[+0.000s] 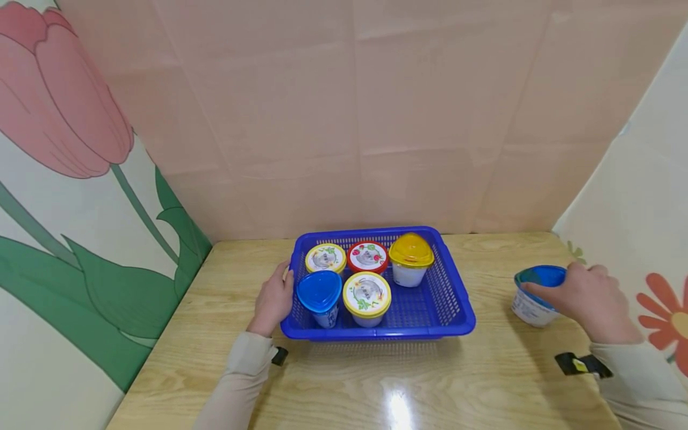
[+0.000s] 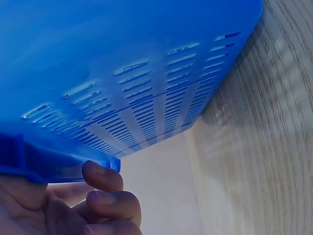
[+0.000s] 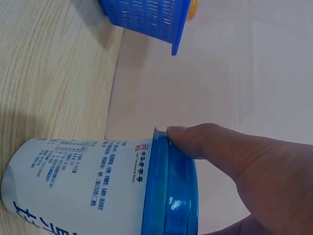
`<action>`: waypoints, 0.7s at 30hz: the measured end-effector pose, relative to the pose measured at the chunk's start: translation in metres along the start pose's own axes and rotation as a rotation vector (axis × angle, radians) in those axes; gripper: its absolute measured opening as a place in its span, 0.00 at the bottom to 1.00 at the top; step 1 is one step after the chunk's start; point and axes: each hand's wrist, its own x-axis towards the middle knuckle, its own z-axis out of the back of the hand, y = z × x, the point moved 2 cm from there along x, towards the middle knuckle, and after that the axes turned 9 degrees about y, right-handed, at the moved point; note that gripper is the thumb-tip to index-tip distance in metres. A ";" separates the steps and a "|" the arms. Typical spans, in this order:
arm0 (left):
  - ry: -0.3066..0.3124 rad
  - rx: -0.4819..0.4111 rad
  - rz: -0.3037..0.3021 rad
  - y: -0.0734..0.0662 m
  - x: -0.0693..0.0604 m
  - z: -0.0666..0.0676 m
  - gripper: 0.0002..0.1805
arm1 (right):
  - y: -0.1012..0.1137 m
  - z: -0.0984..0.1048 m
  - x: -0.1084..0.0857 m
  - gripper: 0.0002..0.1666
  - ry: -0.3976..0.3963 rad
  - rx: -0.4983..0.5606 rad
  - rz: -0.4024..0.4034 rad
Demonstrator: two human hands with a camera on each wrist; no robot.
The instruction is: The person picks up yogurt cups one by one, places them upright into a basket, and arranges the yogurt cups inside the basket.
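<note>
My left hand (image 1: 273, 303) grips the left rim of a blue plastic basket (image 1: 376, 332). In the left wrist view, its fingers (image 2: 115, 205) curl round the rim beside the slotted wall. Off to the right, my right hand (image 1: 599, 301) holds a white yogurt cup (image 1: 531, 309) by its blue lid (image 3: 171, 196). The thumb (image 3: 200, 139) presses on the lid's edge, while the other fingers are mostly hidden. The cup is upright at the table; whether its base touches the wood I cannot tell.
Inside the basket are a blue-lidded cup (image 1: 319, 292), two yellow-lidded tubs (image 1: 326, 258) (image 1: 367, 295), a red-lidded tub (image 1: 368, 257) and a cup with a domed yellow lid (image 1: 411, 254). Behind the wooden table (image 1: 344, 382) stands a pink wall (image 1: 355, 119).
</note>
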 end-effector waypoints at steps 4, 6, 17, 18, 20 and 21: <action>0.006 0.003 0.000 0.000 0.000 0.000 0.27 | -0.003 -0.001 0.002 0.67 0.026 -0.006 -0.004; 0.001 0.004 -0.004 0.000 -0.001 0.000 0.26 | -0.003 0.000 0.003 0.66 0.038 -0.008 -0.007; -0.014 0.014 -0.014 0.000 -0.001 0.000 0.25 | -0.004 0.000 0.005 0.69 0.097 0.008 -0.060; -0.014 0.013 -0.012 0.000 -0.001 0.001 0.25 | -0.004 0.000 0.005 0.70 0.099 0.009 -0.063; -0.014 0.011 -0.016 -0.001 -0.001 0.001 0.25 | -0.005 -0.001 0.006 0.70 0.099 0.010 -0.069; -0.013 0.011 -0.017 -0.001 -0.002 0.001 0.26 | -0.005 -0.001 0.006 0.69 0.097 0.007 -0.068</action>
